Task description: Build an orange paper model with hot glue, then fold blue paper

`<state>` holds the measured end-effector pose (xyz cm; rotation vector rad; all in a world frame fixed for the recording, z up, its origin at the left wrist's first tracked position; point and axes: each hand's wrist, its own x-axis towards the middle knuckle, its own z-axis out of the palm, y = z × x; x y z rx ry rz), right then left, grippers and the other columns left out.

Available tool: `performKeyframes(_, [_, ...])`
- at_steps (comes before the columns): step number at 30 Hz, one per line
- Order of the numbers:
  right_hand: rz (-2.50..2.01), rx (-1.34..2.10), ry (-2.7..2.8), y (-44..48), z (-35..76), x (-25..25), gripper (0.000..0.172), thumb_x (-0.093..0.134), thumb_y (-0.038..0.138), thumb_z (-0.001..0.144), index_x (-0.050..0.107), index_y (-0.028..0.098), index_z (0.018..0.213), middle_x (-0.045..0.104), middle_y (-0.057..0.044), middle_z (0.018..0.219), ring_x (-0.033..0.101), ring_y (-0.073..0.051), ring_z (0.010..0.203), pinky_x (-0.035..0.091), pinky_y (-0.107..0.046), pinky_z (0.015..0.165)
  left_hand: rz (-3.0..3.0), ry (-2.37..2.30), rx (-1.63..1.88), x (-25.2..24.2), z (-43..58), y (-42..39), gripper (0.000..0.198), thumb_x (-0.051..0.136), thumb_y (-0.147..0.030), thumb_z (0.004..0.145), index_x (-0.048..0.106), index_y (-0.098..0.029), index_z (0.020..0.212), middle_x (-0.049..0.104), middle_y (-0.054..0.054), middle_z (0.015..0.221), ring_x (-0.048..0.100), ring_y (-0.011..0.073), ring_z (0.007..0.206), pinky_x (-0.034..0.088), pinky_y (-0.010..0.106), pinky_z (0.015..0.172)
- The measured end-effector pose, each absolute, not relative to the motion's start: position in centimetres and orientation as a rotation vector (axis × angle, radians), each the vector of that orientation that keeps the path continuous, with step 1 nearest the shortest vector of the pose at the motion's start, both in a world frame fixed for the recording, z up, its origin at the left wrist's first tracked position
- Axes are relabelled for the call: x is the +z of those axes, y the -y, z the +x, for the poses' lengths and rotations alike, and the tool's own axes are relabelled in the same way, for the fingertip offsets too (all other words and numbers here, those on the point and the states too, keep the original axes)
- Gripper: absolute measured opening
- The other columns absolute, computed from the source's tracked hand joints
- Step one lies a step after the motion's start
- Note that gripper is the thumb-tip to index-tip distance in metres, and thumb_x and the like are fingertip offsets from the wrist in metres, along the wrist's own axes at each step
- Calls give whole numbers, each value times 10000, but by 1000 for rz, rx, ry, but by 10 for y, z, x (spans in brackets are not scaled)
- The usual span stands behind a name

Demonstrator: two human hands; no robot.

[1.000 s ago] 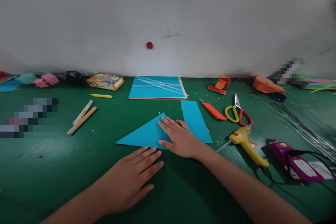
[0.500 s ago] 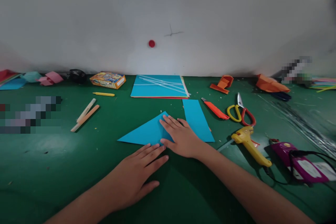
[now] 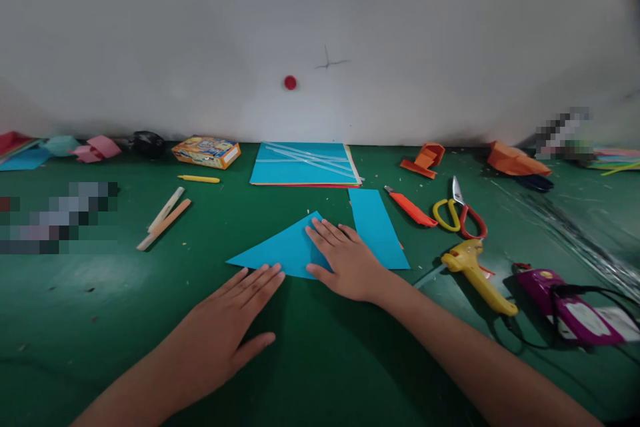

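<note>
A folded blue paper triangle (image 3: 280,247) lies flat on the green table, its left point and top corner showing. My right hand (image 3: 345,260) rests open on its right part, fingers spread toward the top corner, and hides that side. Along the bottom fold lie the fingertips of my left hand (image 3: 235,313), which is open with its thumb apart. Just right of the triangle, partly behind my right hand, is a blue paper strip (image 3: 375,220).
Beyond the triangle lies a stack of coloured paper (image 3: 300,163) with clear strips on it. To the right are an orange cutter (image 3: 413,209), scissors (image 3: 460,210), a yellow glue gun (image 3: 477,277) and a purple power strip (image 3: 567,307). Craft sticks (image 3: 165,220) and a yellow crayon (image 3: 200,179) lie left.
My left hand has slid left along the triangle's bottom fold, away from my right hand. The right hand stays pressed on the paper.
</note>
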<state>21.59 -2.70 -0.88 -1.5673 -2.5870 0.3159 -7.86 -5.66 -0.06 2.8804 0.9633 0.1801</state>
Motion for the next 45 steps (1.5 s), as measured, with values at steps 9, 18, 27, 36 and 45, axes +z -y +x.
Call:
performKeyframes(9, [-1545,331,2591,27,217,-8,795,227,676,1051,202,173,1666,149,-81,1727,150,-284,1600,167,-552,1280,2955,-1320,175,-13,-124,51,761,440,-560,1046,85,-307,1670,385,24,1656,485,281,1463,397,486,1191])
performKeyframes(18, [-1554,329,2597,27,217,-7,789,235,667,1055,199,168,1665,109,-69,1729,132,-279,1604,165,-556,1280,2954,-1609,120,-9,-128,61,612,350,-521,1040,405,-266,1594,342,71,1677,272,409,1554,413,636,1069])
performKeyframes(27, [-1564,349,2593,27,216,-3,791,246,664,1053,201,165,1665,113,-79,1729,134,-281,1604,160,-559,1280,2912,-1815,78,10,-128,54,514,330,-256,1003,680,-310,1375,437,136,1624,348,411,1523,430,653,1026])
performKeyframes(36, [-1555,346,2595,27,216,-4,782,258,655,1057,212,162,1663,108,-88,1730,138,-299,1602,164,-571,1276,3021,-1848,59,19,-112,46,483,367,-239,959,776,-238,1217,420,155,1630,379,425,1494,400,690,1050])
performKeyframes(45, [-1525,315,2586,26,217,-6,790,244,667,1053,213,164,1661,124,-96,1729,140,-295,1602,167,-575,1271,2962,-1298,-67,32,-82,40,508,422,-288,958,648,-329,1411,477,9,1599,431,380,1486,490,603,1080])
